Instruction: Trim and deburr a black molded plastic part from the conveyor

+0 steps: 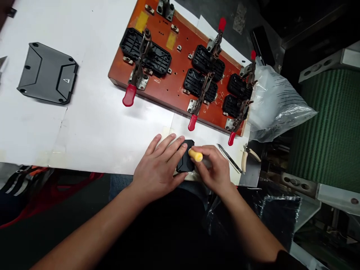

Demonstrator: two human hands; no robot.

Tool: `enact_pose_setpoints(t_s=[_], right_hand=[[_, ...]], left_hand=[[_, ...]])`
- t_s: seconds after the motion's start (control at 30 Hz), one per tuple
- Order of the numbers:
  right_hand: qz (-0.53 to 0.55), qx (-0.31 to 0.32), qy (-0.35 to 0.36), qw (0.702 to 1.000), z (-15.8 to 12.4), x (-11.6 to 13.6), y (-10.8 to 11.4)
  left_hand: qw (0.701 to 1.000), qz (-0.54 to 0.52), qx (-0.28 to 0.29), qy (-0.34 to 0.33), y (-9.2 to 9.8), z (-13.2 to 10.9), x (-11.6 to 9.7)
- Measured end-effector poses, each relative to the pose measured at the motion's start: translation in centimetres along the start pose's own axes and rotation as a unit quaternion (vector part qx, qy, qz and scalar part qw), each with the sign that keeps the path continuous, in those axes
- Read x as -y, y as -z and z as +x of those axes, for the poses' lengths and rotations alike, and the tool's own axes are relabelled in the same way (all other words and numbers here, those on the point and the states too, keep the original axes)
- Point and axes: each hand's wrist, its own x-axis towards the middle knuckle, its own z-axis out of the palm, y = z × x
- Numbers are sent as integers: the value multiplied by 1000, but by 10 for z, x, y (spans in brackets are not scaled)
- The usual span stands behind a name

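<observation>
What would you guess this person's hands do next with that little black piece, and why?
Probably a short stroke of the yellow-handled tool along the edge of the small black part. The left hand presses the part flat on the white table, and the right hand grips the tool right against it. The tool's tip is hidden.

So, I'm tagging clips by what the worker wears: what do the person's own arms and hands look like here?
Both hands, the left hand and the right hand, are bare: no gloves, rings or watch show. Both forearms are bare too. A dark sleeve edge shows only at the right arm's upper end, near the bottom of the picture; the left arm shows no sleeve in view.
</observation>
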Motion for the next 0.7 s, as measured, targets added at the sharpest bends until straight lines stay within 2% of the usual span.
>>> enact_pose_setpoints(t_s=[0.07,0.23,0.4,0.57,0.7], right_hand=[[-3,18,19,1000,2,-1,0],[-39,-12,29,999,2,-5,3],[-19,49,61,997,1,-5,7],[-31,0,75,997,3,-9,7],[-1,65,99,993,-22,-6,12]], left_hand=[[1000,0,1,-1,0,0,0],[1000,-5,-13,3,1,1,-1],[1000,-15,-24,-11,2,1,-2],[999,0,-35,-10,3,0,-4],[999,11,-30,-18,2,1,-6]])
